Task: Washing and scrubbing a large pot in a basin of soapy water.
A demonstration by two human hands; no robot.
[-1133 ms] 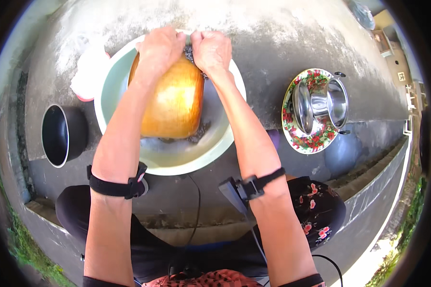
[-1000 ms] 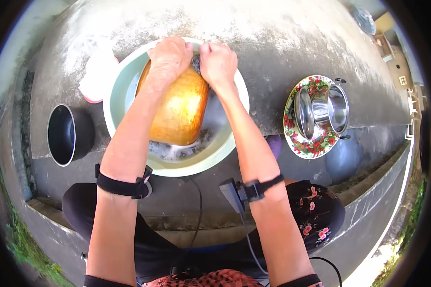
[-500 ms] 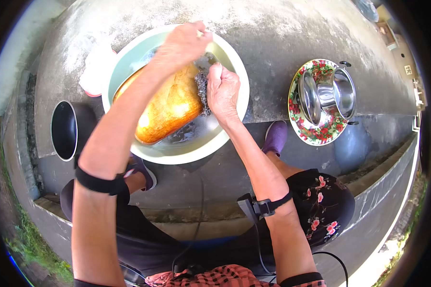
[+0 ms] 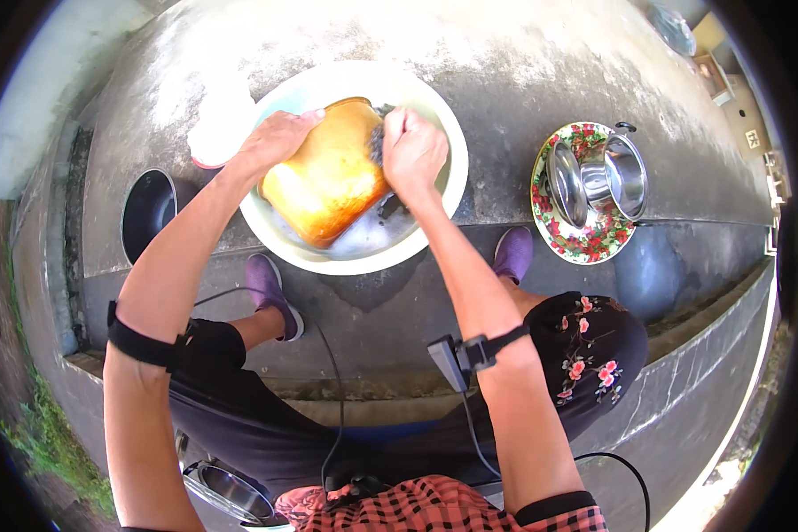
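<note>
Golden and shiny, a big pot [image 4: 332, 182] sits tilted inside a round pale tub [image 4: 448, 191], with its low corner in the soapy water [image 4: 372, 238] near the tub's 6 o'clock. The left hand [image 4: 279, 140] is on the big pot's edge at 10 o'clock. One of its fingers or its thumb points up along the edge; I cannot tell if the rest are spread or pressed together. At the big pot's 2 o'clock, the right hand [image 4: 414, 155] is curled up like a fist, its fingers bent tight around a grey scrubber [image 4: 377, 144] that touches the big pot's side. Going out from the tub, a flowery tray [image 4: 585, 250] is at 3 o'clock, well apart, and it holds a shiny pot [image 4: 627, 177] and a shiny lid [image 4: 567, 184], side by side. A black pot [image 4: 151, 213] is just below 9 o'clock. Something white [image 4: 222, 129], too bright to see well, is just beside the tub between 9 and 10 o'clock. One purple shoe [image 4: 266, 277] is at 7 o'clock, and another purple shoe [image 4: 512, 253] is at 4 o'clock. Each forearm wears a black strap, and a small black box [image 4: 452, 359] is on the right one.
</note>
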